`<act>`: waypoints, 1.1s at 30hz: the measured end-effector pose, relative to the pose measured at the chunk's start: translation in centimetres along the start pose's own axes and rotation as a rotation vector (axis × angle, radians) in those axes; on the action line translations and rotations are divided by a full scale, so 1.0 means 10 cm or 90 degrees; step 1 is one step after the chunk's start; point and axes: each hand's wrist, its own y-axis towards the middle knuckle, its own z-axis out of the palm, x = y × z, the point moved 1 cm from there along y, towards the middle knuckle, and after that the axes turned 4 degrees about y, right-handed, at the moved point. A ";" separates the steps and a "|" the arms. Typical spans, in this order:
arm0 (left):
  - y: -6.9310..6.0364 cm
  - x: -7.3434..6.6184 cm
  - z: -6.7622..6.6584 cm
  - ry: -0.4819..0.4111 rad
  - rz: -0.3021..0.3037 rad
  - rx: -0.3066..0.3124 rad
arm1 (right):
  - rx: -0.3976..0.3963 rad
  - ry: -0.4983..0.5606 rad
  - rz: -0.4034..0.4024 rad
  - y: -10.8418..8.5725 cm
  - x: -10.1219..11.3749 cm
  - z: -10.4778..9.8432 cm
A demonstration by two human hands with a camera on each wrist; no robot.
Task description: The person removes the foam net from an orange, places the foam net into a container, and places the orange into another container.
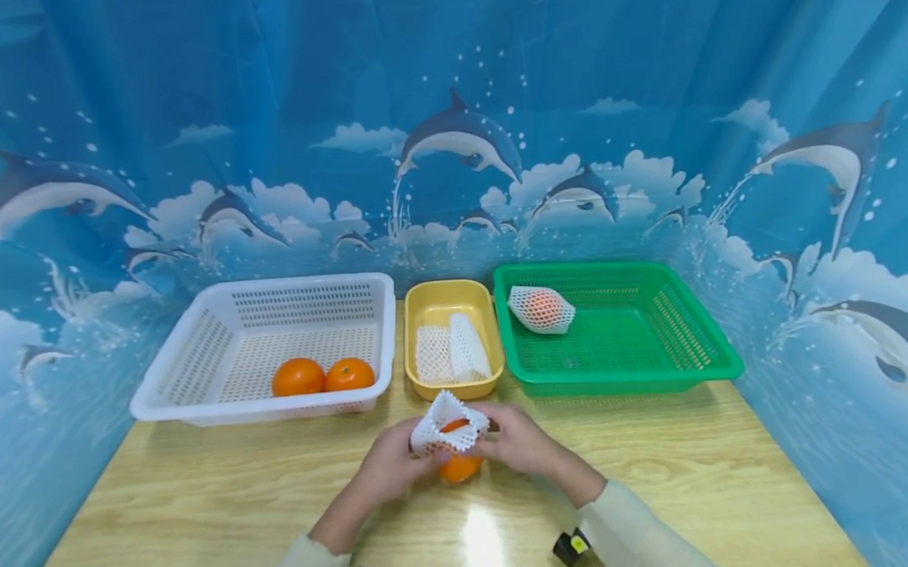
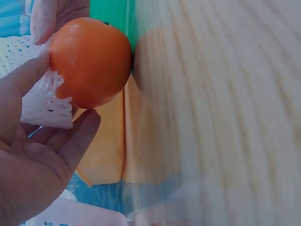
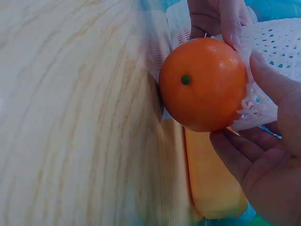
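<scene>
An orange (image 1: 460, 469) sits on the table in front of the yellow basket, its upper part inside a white foam fruit net (image 1: 433, 437). From the left side, my left hand (image 1: 388, 461) pinches the net's lower edge, thumb against the mesh. My right hand (image 1: 521, 440) grips the opposite side of the net. Both wrist views show the bare lower part of the orange (image 3: 202, 89) sticking out of the mesh (image 2: 44, 106), with fingertips close against the fruit. The net's top end gapes open in the head view.
Two oranges (image 1: 324, 376) lie in a white basket (image 1: 165, 402) at the left. The small yellow basket (image 1: 417, 297) holds more foam nets (image 1: 450, 350). A netted fruit (image 1: 542, 309) lies in the green basket (image 1: 637, 377) at the right. A dolphin-printed curtain (image 1: 446, 67) hangs behind.
</scene>
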 end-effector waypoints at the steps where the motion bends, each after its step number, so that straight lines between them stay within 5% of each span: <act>1: 0.00 0.00 0.00 -0.002 0.000 -0.006 | -0.002 0.004 0.003 0.00 0.00 0.00; 11: 0.00 -0.03 0.01 -0.013 -0.018 -0.047 | -0.027 0.032 0.009 -0.02 -0.03 0.00; 21: 0.00 -0.04 0.02 -0.019 0.000 -0.048 | -0.144 0.050 -0.027 0.00 0.00 -0.01; 27: 0.02 -0.04 0.03 -0.028 0.001 -0.008 | -0.229 0.045 -0.019 0.01 0.02 0.00; 33: 0.03 -0.03 0.06 -0.068 0.004 0.045 | -0.241 0.105 -0.002 0.01 0.09 0.00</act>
